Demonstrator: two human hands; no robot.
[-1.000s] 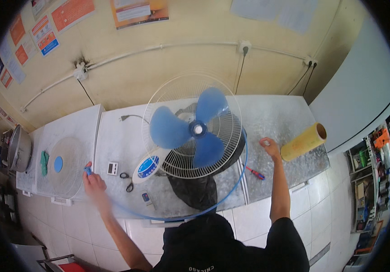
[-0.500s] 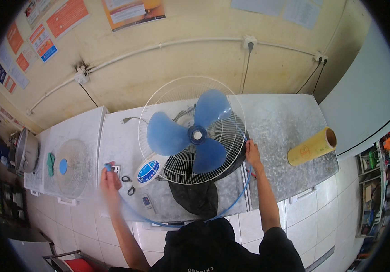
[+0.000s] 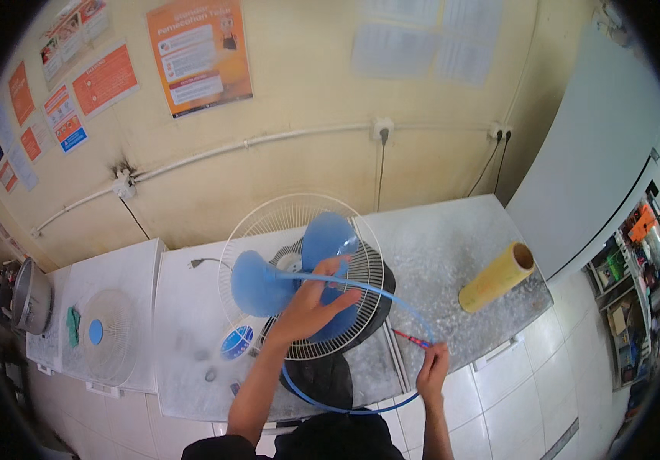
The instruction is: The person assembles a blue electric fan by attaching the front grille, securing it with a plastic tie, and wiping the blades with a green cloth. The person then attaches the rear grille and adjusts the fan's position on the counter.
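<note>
Blue band [image 3: 374, 288] | right grip [image 3: 433, 368] — clasping band | left grip [image 3: 316, 304] over fan [image 3: 252, 285] — hold unclear

The right grip [image 3: 432, 372] is closed on a thin blue hoop [image 3: 384, 293]; the left grip [image 3: 311, 307] meets its upper part in front of a blue-bladed fan [image 3: 250, 285]. On the surface [image 3: 437, 230], a red-and-blue screwdriver [image 3: 412, 338] lies near the right grip, a yellow roll [image 3: 492, 280] beyond it. Far left are a round guard [image 3: 111, 349], a green cloth [image 3: 73, 326] and a metal pot [image 3: 32, 297].
</note>
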